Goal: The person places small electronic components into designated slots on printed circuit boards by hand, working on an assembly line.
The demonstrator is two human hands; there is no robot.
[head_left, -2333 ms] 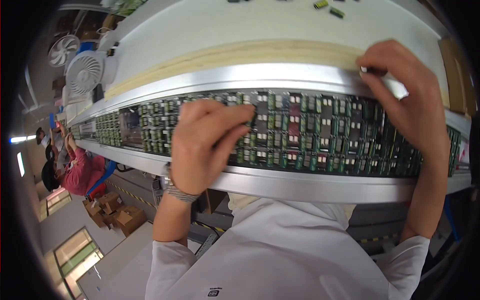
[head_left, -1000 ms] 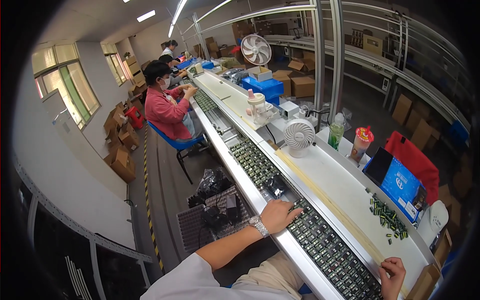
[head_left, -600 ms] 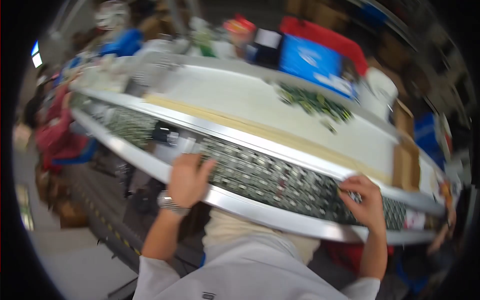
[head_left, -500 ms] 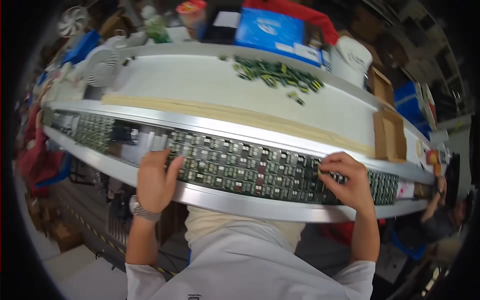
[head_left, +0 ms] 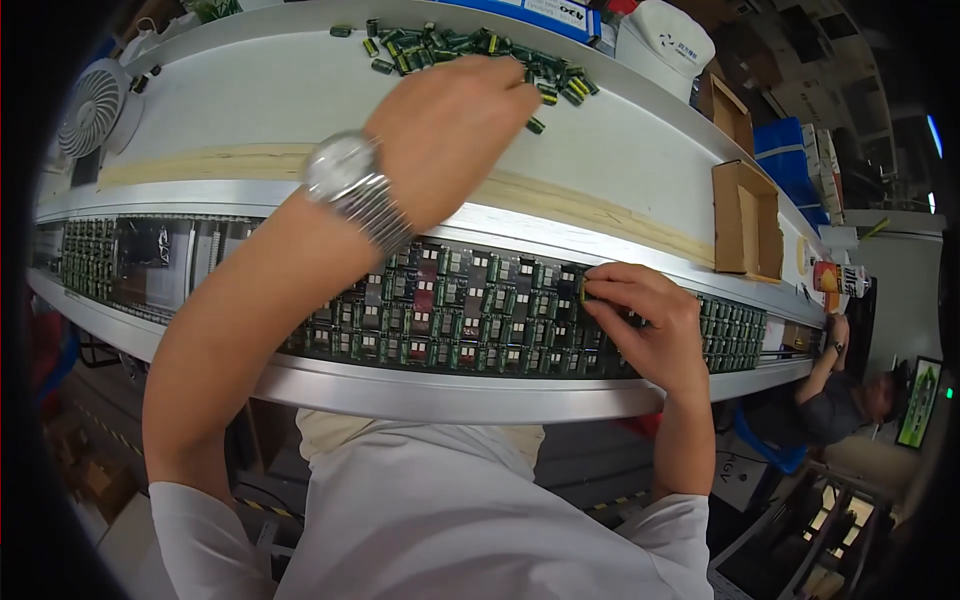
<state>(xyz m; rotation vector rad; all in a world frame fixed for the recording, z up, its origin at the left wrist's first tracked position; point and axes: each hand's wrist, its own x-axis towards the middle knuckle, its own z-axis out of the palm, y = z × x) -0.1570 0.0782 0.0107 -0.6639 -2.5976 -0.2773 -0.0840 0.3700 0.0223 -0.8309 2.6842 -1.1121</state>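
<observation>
My left hand (head_left: 455, 125), slightly blurred, reaches over the white bench to the near side of a pile of green cylindrical capacitors (head_left: 430, 50). Its fingers are bent together, and whatever lies between the tips is hidden. On the track below, my right hand (head_left: 648, 320) pinches a small green and yellow capacitor (head_left: 583, 290) between thumb and forefinger, at the upper part of a panel of circuit boards (head_left: 470, 325). Rows of small components cover this panel; my left forearm hides part of its left end. A metal-band watch (head_left: 350, 180) is on my left wrist.
Metal rails (head_left: 420, 395) edge the track. Behind them run a wooden strip (head_left: 600, 215) and the bench, with an open cardboard box (head_left: 745, 220) at right and a white fan (head_left: 95, 108) at left. A co-worker's arm (head_left: 825, 365) rests at the track's far right.
My left hand has left the panel's left end and gone up and right to the capacitor pile. The right hand still pinches over the boards. The whole view has shifted.
</observation>
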